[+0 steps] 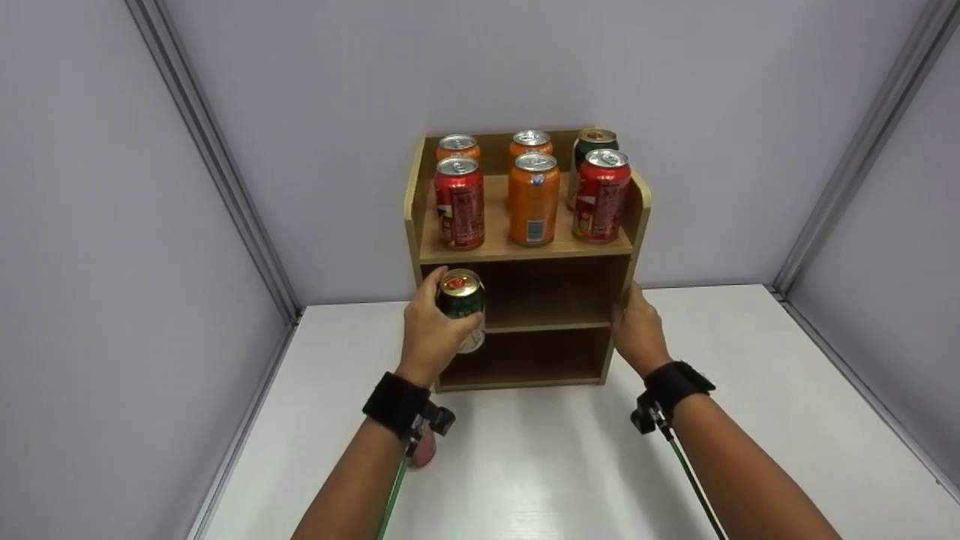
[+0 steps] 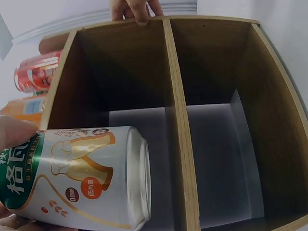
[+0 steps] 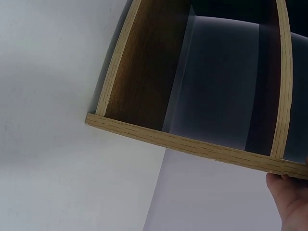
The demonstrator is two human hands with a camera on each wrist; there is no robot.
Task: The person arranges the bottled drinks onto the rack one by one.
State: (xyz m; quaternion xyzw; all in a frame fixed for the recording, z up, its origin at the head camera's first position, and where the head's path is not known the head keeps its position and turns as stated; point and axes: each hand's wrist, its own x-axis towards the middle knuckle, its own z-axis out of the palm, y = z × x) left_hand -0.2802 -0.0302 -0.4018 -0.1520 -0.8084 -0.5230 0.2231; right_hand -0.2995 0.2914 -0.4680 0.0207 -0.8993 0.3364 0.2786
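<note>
My left hand [image 1: 436,330] grips a green-and-white drink can [image 1: 463,301] with a gold top, thumb on one side and fingers round the other. The can stands upright before the left part of the middle compartment of a small wooden shelf [image 1: 525,255]. In the left wrist view, the white lower half of the can [image 2: 91,178] points at that compartment's opening. My right hand [image 1: 640,330] holds the shelf's right side panel [image 3: 183,143] at about middle-shelf height. Its fingertips [image 2: 141,17] curl over the panel's edge in the left wrist view.
On the top shelf stand two red cans, one left [image 1: 460,206] and one right [image 1: 602,199], with an orange can [image 1: 534,202] between them. Two more orange cans and a dark green can [image 1: 595,142] are behind. A reddish thing [image 1: 424,448] on the white table is partly hidden by my left wrist.
</note>
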